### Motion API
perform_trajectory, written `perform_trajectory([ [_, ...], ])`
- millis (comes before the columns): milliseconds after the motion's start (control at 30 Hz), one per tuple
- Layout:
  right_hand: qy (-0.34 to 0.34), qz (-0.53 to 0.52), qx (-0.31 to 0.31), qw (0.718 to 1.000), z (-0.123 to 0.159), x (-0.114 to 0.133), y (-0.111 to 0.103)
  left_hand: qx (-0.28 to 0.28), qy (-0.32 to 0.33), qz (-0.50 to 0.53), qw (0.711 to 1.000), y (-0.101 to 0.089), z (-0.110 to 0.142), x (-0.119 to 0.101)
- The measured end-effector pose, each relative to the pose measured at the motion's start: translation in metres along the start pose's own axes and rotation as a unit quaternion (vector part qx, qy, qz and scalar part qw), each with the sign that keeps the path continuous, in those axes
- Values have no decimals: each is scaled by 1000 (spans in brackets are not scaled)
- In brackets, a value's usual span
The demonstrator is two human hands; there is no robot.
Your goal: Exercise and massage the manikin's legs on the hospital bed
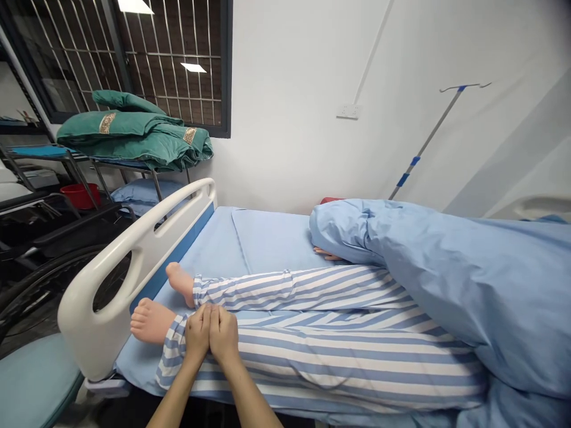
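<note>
My left hand (197,334) and my right hand (224,336) lie side by side, fingers together, gripping the striped trouser leg (339,362) just above its bare foot (151,321). A patient figure lies on the bed with its feet towards the white footboard (84,309). Its other striped leg (303,291) runs beside this one and ends in a second bare foot (181,284). A blue blanket (446,285) covers the upper body. The fingers of a patient's hand (325,254) show from under the blanket's edge.
A wheelchair (49,249) stands left of the bed, with a teal seat (35,380) near the footboard. Green folded quilts (134,134) lie on a rack below a barred window (169,59). A red basin (79,196) sits beneath. An IV pole (428,139) rises beyond the bed.
</note>
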State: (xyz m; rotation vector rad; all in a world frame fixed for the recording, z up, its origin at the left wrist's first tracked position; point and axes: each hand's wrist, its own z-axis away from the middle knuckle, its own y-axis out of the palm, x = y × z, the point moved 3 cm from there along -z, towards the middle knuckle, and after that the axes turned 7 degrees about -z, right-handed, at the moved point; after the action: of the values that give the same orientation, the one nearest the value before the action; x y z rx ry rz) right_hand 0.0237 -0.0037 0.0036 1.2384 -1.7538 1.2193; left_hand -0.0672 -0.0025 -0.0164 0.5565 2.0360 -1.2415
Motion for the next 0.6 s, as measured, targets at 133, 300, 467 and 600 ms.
perform_trajectory([
  [133,10,8,-15,1000,0,-3,1,28,-30,19,999,2,-4,0],
  [300,20,-32,-30,999,-5,-4,-2,44,-84,119,988,-1,-12,-21],
  [467,21,-42,-42,998,-5,-7,-3,9,-69,129,989,-5,-8,-33],
  [600,15,-60,-47,997,-3,-6,-6,-7,-57,-55,997,2,7,-13],
])
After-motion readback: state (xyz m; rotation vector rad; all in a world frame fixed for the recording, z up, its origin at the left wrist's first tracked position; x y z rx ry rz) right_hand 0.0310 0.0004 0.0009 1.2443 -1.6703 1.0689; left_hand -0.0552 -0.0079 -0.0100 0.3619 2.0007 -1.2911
